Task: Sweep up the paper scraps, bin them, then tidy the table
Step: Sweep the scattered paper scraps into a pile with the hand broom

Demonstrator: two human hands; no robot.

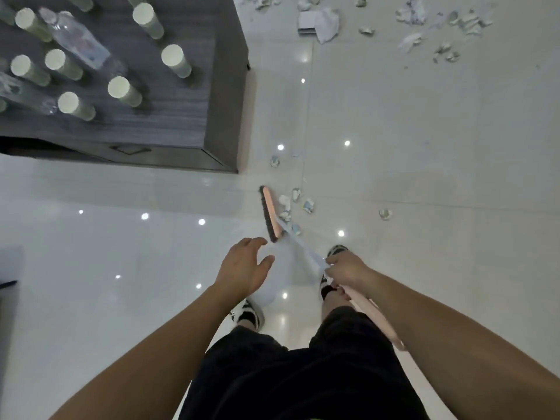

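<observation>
On the glossy white tile floor (424, 131), just past the person's feet, the pink broom head (270, 214) rests with dark bristles down, touching a small cluster of crumpled paper scraps (295, 204). A larger scatter of scraps (439, 25) lies well apart at the far right. The right hand (345, 269) grips the broom's handle, fingers curled around it. The left hand (242, 268) hovers beside the handle with fingers spread, holding nothing. The dark wooden surface (188, 116) at upper left carries pale cylinders (124, 90) and clear plastic bottles (75, 37).
</observation>
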